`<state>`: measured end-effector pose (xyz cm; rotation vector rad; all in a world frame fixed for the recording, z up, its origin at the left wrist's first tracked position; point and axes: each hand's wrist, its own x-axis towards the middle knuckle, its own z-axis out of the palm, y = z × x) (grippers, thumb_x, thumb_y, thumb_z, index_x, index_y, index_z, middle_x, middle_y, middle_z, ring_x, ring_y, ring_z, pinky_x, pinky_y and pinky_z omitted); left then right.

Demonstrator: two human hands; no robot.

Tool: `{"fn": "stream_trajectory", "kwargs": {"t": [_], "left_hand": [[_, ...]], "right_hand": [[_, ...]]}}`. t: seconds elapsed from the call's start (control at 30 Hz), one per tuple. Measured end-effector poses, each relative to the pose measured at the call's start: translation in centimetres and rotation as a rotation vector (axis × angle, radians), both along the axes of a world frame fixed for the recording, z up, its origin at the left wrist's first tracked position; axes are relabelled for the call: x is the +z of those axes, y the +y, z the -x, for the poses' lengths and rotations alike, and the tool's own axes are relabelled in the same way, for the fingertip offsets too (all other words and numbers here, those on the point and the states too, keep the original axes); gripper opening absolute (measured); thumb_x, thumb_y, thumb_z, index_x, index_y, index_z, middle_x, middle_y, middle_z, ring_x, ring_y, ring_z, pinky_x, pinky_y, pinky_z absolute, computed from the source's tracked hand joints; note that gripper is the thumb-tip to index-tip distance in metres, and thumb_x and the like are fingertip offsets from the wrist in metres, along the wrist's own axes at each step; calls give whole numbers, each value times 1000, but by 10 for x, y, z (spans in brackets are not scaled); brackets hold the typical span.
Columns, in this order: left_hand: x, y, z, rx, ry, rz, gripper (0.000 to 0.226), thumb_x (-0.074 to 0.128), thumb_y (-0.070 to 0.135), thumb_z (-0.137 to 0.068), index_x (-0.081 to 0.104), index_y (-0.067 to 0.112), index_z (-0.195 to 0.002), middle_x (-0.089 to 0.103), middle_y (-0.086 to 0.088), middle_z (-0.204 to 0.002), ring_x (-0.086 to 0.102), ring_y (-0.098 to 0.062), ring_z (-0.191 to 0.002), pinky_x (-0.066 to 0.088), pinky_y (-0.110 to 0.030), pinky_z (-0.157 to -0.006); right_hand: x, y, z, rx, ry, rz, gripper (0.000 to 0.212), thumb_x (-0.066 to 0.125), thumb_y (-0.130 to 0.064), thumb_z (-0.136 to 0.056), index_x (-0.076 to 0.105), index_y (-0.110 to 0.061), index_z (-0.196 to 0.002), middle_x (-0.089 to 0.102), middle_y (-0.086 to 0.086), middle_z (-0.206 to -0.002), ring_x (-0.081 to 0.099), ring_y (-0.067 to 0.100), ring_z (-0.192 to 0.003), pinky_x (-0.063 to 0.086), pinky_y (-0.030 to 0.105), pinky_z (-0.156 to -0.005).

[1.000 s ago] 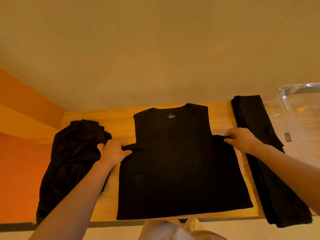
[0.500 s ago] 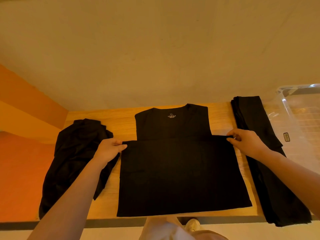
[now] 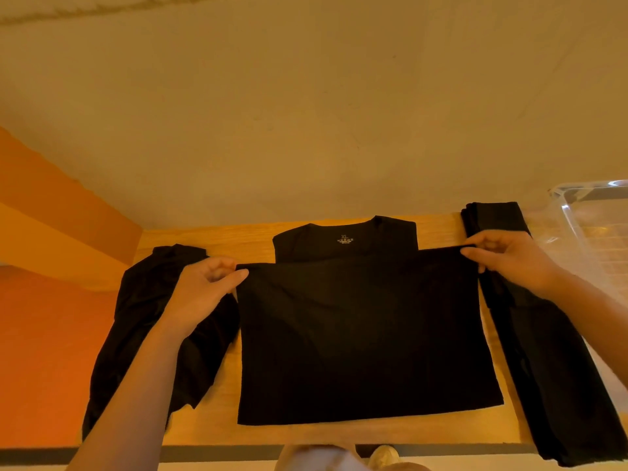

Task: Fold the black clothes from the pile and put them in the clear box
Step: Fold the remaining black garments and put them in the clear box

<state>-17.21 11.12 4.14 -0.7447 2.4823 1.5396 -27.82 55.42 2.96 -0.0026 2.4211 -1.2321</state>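
Observation:
A black T-shirt lies flat in the middle of the wooden table, its sleeves tucked in and its neck label facing up at the far end. My left hand pinches the shirt's left corner at the fold line. My right hand pinches the right corner of that same edge. A crumpled pile of black clothes sits at the left. A long folded black garment lies along the right side. The clear box stands at the far right, partly out of frame.
A pale wall rises right behind the table. An orange wall borders the left side. The table's near edge runs below the shirt, with my shoe showing under it.
Both hands have gone from resting on the shirt's side edges to pinching its corners, and the held edge has lifted slightly and shifted toward the collar.

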Motion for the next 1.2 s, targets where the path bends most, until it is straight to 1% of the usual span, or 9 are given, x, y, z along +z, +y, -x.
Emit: {"fn": "stream_trajectory", "kwargs": {"t": [0.13, 0.23, 0.33, 0.43, 0.57, 0.67, 0.77, 0.87, 1.2], "left_hand": [[0, -16, 51, 1, 55, 17, 11, 69, 26, -87, 64, 25, -97, 69, 2, -85, 64, -12, -77, 47, -25, -77], [-39, -25, 96, -11, -36, 191, 22, 65, 26, -90, 63, 14, -107, 67, -1, -98, 62, -16, -90, 46, -30, -80], [-85, -21, 115, 32, -56, 331, 21, 58, 23, -95, 61, 10, -111, 64, -6, -109, 59, -18, -99, 42, -28, -76], [-110, -4, 106, 61, 3, 470, 35, 51, 27, -98, 51, 9, -128, 56, -10, -129, 53, -28, -119, 44, -36, -92], [-126, 42, 82, -287, 229, 744, 44, 46, 30, -100, 45, 10, -138, 40, -9, -148, 35, -24, -137, 25, -40, -109], [-137, 79, 77, -625, 236, 822, 54, 30, 43, -102, 29, 17, -149, 17, -3, -160, 11, -18, -147, 18, -41, -115], [-150, 89, 91, -724, 72, 829, 60, 15, 52, -101, 3, 24, -153, -10, 2, -161, -14, -14, -146, 1, -41, -120], [-154, 73, 102, -737, 17, 896, 65, 8, 59, -98, -7, 27, -152, -16, 4, -160, -21, -13, -144, -7, -41, -120], [-159, 19, 96, -562, -46, 905, 69, -1, 63, -91, -9, 29, -151, -10, 1, -161, -18, -13, -145, -11, -40, -118]], "right_hand": [[0, -14, 52, -64, 69, -113, 8, 63, -21, -91, 68, -17, -96, 66, 4, -75, 63, 16, -79, 45, 24, -77], [-25, -27, 88, -73, 29, -262, 16, 61, -23, -93, 65, -15, -106, 65, 3, -97, 60, 23, -98, 46, 36, -91], [-56, -43, 96, -110, 23, -341, 29, 59, -20, -94, 58, -11, -122, 62, 9, -117, 58, 24, -107, 42, 31, -86], [-80, -60, 75, -58, 211, -371, 36, 58, -14, -93, 53, -3, -128, 55, 17, -126, 55, 32, -113, 43, 35, -91], [-107, -86, 33, 203, 459, -520, 42, 55, -20, -94, 50, -6, -134, 46, 12, -143, 44, 28, -130, 35, 41, -109], [-124, -114, 13, 382, 466, -617, 54, 38, -37, -100, 26, -19, -150, 16, 1, -160, 15, 19, -147, 11, 40, -120], [-138, -133, 19, 392, 385, -704, 59, 14, -50, -99, 2, -28, -153, -8, -5, -161, -9, 15, -147, -7, 39, -119], [-143, -130, 34, 334, 306, -767, 63, -1, -58, -93, -13, -33, -150, -23, -9, -157, -24, 12, -143, -15, 40, -117], [-144, -76, 28, 171, 235, -759, 67, -4, -60, -90, -11, -29, -149, -16, -5, -159, -21, 12, -144, -12, 36, -118]]}}
